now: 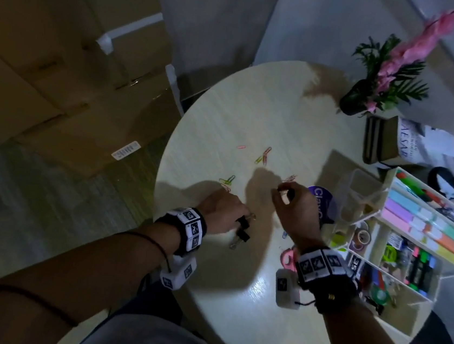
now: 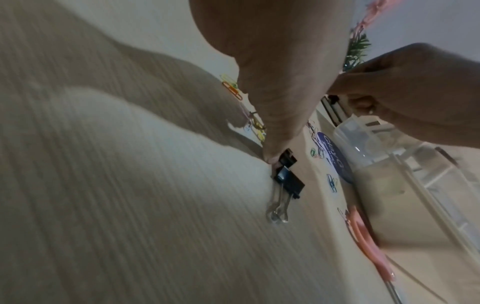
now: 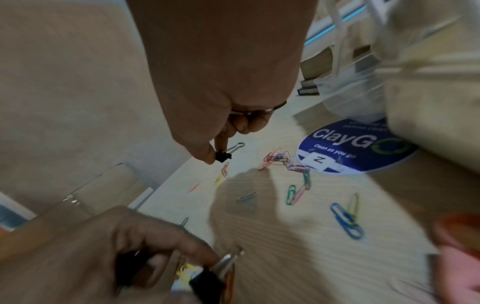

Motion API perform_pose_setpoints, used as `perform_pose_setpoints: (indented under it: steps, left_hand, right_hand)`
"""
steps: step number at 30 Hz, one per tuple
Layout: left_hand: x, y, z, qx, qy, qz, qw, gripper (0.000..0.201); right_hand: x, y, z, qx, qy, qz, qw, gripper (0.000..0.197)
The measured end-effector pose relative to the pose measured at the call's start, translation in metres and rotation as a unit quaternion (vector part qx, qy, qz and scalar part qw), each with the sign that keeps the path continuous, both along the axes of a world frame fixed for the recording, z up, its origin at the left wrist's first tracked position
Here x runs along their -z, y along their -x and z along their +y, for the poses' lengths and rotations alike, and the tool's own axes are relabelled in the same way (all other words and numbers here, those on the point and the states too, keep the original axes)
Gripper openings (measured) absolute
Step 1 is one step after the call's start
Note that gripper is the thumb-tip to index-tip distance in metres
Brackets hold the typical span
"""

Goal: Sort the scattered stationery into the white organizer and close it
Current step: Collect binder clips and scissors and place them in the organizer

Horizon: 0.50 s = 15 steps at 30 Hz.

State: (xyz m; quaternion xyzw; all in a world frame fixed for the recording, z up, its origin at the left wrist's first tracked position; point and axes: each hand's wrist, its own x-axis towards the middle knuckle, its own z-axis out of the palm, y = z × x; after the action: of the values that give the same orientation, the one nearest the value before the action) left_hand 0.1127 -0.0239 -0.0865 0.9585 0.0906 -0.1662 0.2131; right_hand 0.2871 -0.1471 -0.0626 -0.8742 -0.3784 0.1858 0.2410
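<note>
My left hand [image 1: 243, 217] rests low on the round table and grips black binder clips [image 1: 243, 229]; in the left wrist view a fingertip [image 2: 271, 159] presses on the black binder clips [image 2: 288, 179]. My right hand [image 1: 283, 191] hovers over the table's middle and pinches a small black binder clip [image 3: 223, 156] between thumb and finger. Coloured paper clips [image 1: 264, 155] lie scattered, and several of these paper clips [image 3: 298, 168] are chained together. The white organizer [image 1: 387, 190] stands open at the right, filled with highlighters, tape and pens.
Pink scissors [image 1: 288, 259] lie under my right wrist. A purple round sticker [image 1: 321, 202] sits beside the organizer. A potted plant [image 1: 387, 74] and books [image 1: 385, 141] stand at the back right. Cardboard boxes [image 1: 62, 68] are stacked left of the table.
</note>
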Motion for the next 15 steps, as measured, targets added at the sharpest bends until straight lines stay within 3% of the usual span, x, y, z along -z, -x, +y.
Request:
perform_pose_setpoints:
  steps: [6, 10, 15]
  left_hand:
    - [-0.013, -0.015, -0.004, 0.056, -0.032, 0.011, 0.998, 0.015]
    - [-0.018, -0.019, -0.004, -0.005, 0.003, -0.030, 1.000, 0.020]
    - [-0.043, -0.038, -0.032, -0.023, 0.020, -0.115, 0.993, 0.025]
  right_hand:
    - [-0.033, 0.026, -0.076, -0.003, 0.002, 0.028, 1.000, 0.005]
    - [-0.054, 0.019, -0.139, 0.010, 0.013, 0.056, 0.998, 0.004]
    - [-0.072, -0.024, -0.221, 0.078, 0.050, 0.002, 0.996, 0.005]
